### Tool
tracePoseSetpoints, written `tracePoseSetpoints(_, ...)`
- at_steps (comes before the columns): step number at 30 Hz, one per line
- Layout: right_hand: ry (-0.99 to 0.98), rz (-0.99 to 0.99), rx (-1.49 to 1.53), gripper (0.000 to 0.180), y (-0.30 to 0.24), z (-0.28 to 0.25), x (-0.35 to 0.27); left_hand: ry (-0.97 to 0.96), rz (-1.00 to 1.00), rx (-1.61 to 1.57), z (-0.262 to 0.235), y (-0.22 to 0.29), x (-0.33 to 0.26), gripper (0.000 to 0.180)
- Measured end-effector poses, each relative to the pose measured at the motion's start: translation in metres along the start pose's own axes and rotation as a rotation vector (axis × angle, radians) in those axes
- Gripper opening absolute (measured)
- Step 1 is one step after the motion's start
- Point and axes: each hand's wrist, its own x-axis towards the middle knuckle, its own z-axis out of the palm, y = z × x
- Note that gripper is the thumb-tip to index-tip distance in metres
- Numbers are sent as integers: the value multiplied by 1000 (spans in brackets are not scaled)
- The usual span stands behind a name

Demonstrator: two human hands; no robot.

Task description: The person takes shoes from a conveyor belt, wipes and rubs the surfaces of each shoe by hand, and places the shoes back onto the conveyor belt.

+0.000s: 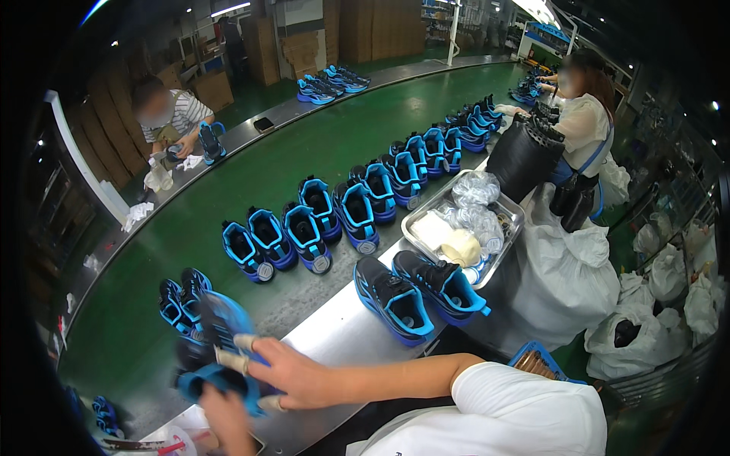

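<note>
My right hand (300, 374), with pale covers on several fingertips, grips a black and blue sneaker (217, 323), which is blurred by motion over the near left of the bench. My left hand (226, 416) is smeared too; its fingers disappear at the blue-lined collar of a shoe (199, 378) just below. I cannot tell whether these are one shoe or two pressed together. Right behind them, a pair of like sneakers (179, 302) stands on the green belt. Another pair (391, 300) rests on the metal ledge to the right of my hands.
A long row of sneakers (353, 209) lines the green belt (190, 205). A metal tray (414, 228) on the ledge holds crumpled clear plastic and a cream-coloured roll. White sacks (563, 266) stand at right. Two co-workers (585, 114) handle things at the line, one far left, one right.
</note>
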Motion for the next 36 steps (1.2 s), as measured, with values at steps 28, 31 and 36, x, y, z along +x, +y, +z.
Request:
tracePoseSetpoints(28, -404, -79, -392, 25, 38, 47, -96, -196, 598, 108, 52, -49, -117, 39)
tracePoseSetpoints(31, -562, 162, -234, 25, -4, 4, -73, -230, 641, -67, 59, -50, -102, 47)
tracePoseSetpoints(36, -152, 6, -198, 14, 31, 37, -95, -152, 410, -255, 21, 1, -116, 52)
